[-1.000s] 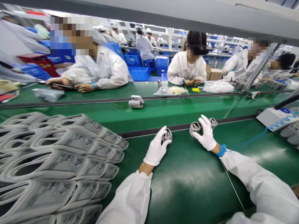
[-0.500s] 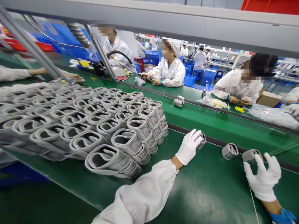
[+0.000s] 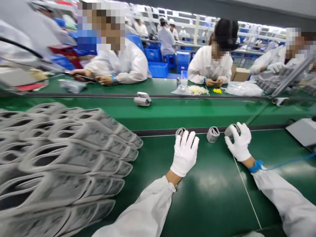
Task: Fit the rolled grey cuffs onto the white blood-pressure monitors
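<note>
left hand (image 3: 185, 154) spread, right hand (image 3: 239, 141) curved, over a green bench (image 3: 212, 200)
the left fingers are open, straight and a little apart; the left grey roll (image 3: 180, 131) lies just beyond their tips, partly hidden by them, and whether they touch it cannot be told. the right thumb and fingers bend around the near side of the right grey roll (image 3: 229, 130), which shows just past the gap between them; whether they grip it cannot be told. the middle grey roll (image 3: 213, 134) stands between the two hands' fingers, apart from both. well to the left of the left fingers are rows of larger-looking grey rolls (image 3: 74, 154). a blue band (image 3: 256, 166) circles the wrist behind the right fingers.
</note>
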Demonstrator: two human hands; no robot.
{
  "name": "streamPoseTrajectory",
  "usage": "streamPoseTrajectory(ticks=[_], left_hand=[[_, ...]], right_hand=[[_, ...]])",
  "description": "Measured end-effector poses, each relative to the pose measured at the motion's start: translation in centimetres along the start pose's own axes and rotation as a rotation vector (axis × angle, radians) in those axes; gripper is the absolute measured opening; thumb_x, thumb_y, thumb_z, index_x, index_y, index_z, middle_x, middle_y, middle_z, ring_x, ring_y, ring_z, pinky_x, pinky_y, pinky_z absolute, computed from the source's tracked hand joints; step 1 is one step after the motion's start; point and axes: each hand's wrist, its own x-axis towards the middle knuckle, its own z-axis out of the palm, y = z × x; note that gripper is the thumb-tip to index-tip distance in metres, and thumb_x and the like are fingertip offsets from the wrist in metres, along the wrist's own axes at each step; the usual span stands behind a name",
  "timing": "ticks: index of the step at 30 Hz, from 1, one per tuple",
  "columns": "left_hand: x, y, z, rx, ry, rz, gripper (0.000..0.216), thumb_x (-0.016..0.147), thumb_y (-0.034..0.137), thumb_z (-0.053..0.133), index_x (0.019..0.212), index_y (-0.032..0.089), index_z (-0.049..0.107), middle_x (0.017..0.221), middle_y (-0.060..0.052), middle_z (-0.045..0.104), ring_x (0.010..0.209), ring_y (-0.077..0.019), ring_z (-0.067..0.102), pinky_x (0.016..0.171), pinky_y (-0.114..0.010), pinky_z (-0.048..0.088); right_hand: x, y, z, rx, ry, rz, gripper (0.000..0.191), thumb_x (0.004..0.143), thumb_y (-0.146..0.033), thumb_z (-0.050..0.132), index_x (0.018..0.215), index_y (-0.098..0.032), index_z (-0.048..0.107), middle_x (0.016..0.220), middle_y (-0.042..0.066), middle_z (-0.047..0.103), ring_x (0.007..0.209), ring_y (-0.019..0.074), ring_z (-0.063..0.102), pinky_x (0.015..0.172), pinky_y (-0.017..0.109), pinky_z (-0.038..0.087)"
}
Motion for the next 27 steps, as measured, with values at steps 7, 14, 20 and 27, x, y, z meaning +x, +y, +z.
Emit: streamPoseTrajectory(ticks=[7,14,20,27], left_hand=[[3.5,5.1,2.4,-0.036,-0.164,-0.080,0.055,0.091,0.026,0.065,0.145,0.025,0.055,0.158,-0.022,0.042,0.149,-0.0530,0.026,0.112,-0.079,0.020],[5.9,6.5,3.9,0.053,-0.290,-0.115,0.049,0.095,0.027,0.055,0.144,0.024,0.055,0.161,-0.019,0.039,0.150,-0.0505,0.026,0.113,-0.078,0.020],[5.3,5.4,3.0,0.125,-0.304,-0.189,0.044,0.085,0.016,0.063,0.128,0.029,0.064,0.159,-0.018,0.041,0.149,-0.0547,0.023,0.108,-0.085,0.013],[5.0,4.4,2.1,0.187,-0.308,-0.189,0.043,0.082,0.015,0.067,0.123,0.030,0.066,0.158,-0.020,0.042,0.147,-0.0546,0.029,0.109,-0.081,0.018]], right_hand=[[0.1,-1.1,-0.4,-0.059,-0.067,0.005,0.057,0.089,-0.031,0.065,0.145,-0.022,0.056,0.155,0.017,0.038,0.147,0.0426,0.031,0.117,0.062,0.030],[0.0,-1.1,-0.2,-0.061,-0.165,0.089,0.059,0.087,-0.025,0.065,0.146,-0.021,0.055,0.154,0.015,0.043,0.150,0.0497,0.024,0.110,0.063,0.042],[0.1,-1.0,-0.4,0.004,-0.222,0.112,0.043,0.094,-0.017,0.056,0.135,-0.025,0.064,0.157,0.011,0.043,0.121,0.0310,0.065,0.093,0.041,0.060],[-0.3,-2.1,-0.8,0.002,-0.218,0.043,0.041,0.094,-0.017,0.056,0.134,-0.025,0.066,0.154,0.013,0.046,0.117,0.0316,0.068,0.088,0.041,0.062]])
